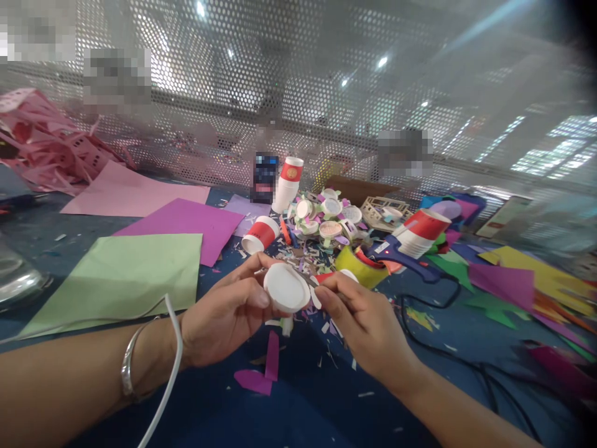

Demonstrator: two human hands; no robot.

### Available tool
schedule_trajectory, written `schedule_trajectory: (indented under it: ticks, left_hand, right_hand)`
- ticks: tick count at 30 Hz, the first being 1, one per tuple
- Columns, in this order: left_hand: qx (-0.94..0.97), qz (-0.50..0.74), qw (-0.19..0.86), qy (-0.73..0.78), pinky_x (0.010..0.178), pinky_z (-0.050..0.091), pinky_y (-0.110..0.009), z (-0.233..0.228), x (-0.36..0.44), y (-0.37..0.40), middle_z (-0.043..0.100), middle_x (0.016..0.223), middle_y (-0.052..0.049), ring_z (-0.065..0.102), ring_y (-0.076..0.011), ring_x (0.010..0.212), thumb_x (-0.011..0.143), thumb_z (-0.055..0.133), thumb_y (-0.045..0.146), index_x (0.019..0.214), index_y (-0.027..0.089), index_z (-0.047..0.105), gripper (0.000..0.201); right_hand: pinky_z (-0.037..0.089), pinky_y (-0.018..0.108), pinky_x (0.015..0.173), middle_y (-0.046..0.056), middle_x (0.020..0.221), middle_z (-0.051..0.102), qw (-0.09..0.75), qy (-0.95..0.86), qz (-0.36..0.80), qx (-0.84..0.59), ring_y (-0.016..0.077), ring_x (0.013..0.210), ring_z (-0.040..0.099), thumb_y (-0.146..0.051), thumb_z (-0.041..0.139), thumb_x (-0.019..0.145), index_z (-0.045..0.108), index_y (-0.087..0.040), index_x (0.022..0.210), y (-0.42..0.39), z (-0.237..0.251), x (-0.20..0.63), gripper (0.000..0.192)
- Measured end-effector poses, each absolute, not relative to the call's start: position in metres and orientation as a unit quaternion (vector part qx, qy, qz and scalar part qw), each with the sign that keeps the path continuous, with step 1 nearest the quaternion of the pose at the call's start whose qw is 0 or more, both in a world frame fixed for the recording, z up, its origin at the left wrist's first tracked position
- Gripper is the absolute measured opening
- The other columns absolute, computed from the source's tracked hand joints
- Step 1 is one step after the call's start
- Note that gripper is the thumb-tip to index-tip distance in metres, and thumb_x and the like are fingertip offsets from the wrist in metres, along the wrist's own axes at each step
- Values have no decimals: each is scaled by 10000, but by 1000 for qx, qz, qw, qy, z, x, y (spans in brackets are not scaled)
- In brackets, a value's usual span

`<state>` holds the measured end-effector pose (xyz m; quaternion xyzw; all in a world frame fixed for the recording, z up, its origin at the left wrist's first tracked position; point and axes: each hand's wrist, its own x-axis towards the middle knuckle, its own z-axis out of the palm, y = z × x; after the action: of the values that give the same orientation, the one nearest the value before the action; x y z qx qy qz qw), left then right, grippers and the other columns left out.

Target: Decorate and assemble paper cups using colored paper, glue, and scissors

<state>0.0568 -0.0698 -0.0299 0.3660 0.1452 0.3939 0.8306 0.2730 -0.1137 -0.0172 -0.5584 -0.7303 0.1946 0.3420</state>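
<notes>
Near the middle, my left hand [233,311] is closed around the edge of a white paper cup bottom [286,287], its round face turned toward me. At its right rim, my right hand [357,317] is pinched on a thin, dark, blade-like tool [304,277]; its kind is unclear. A small white paper flap [316,298] sticks out by the right fingertips. Just behind the right hand lies a red and white paper piece [349,274], partly hidden. Magenta paper scraps [272,356] lie on the blue table below both hands.
Behind the hands are a pile of cut cup bottoms [330,229], a paper cup [261,234], a cup stack [288,185] and a blue glue gun [405,254] with a black cord [422,348]. Green paper [125,274] lies left. A white cable [173,367] crosses my left wrist.
</notes>
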Motion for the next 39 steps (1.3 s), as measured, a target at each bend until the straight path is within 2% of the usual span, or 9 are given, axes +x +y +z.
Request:
schedule_trajectory:
  ticks: [5,10,16,22,26,29,33,36,39]
  left_hand:
    - [372,388,828,161,812,534,-301,-30,59,-70,640,988,-56,626,-177,864,679,648,137,995,170,591,323]
    - [408,428,781,201,768,506,-291,-33,60,-66,602,984,-39,576,-171,857,709,622,134,1076,199,590,374]
    - [570,395,664,278,786,453,-321,-34,55,-63,601,1017,-31,564,-184,894,787,672,171,1118,208,541,358]
    - [728,386,457,335,712,398,-328,-37,49,-56,607,955,-45,524,-188,815,763,679,137,996,181,590,253]
    - [785,349,371,353,794,391,-381,-41,47,-53,618,931,-64,508,-268,939,753,738,237,935,190,614,226]
    - [823,347,306,330,864,375,-429,-44,47,-53,644,1022,-87,502,-302,1007,758,663,154,982,193,615,232]
    - [849,360,245,299,913,373,-447,-44,48,-54,646,1029,-72,514,-298,1009,716,586,46,985,213,633,320]
    - [870,368,219,244,913,405,-432,-41,49,-58,645,1017,-72,534,-283,996,755,567,41,991,223,634,305]
    - [904,359,177,153,904,436,-408,-37,50,-67,665,1041,-96,564,-269,987,817,538,51,1019,215,628,275]
  right_hand:
    - [350,262,543,-18,653,534,343,-723,195,-566,122,575,440,-519,471,1019,617,-196,840,-113,-18,271,396]
    - [327,263,505,-21,622,522,386,-686,204,-582,120,541,432,-550,476,1010,591,-205,821,-109,-17,276,409]
    - [269,262,454,-66,520,334,431,-647,193,-599,106,480,306,-604,537,965,548,-222,786,-104,-13,291,422]
    - [233,264,434,-61,517,325,419,-628,193,-627,104,480,286,-642,557,937,565,-225,797,-98,-9,303,440]
    - [241,263,428,-63,510,320,424,-616,168,-642,105,471,300,-661,574,913,592,-224,805,-96,-5,307,451]
    - [266,269,426,-52,480,416,397,-629,149,-651,110,449,342,-665,583,902,616,-219,844,-94,-2,309,451]
    - [407,282,494,16,602,671,343,-665,121,-653,159,513,554,-632,662,849,616,-212,860,-91,0,314,422]
    - [424,283,505,32,633,705,303,-679,71,-665,175,538,607,-595,671,843,590,-218,775,-87,-1,320,392]
    - [441,300,537,64,722,745,270,-685,32,-676,208,602,665,-553,667,856,629,-207,787,-84,-4,328,354]
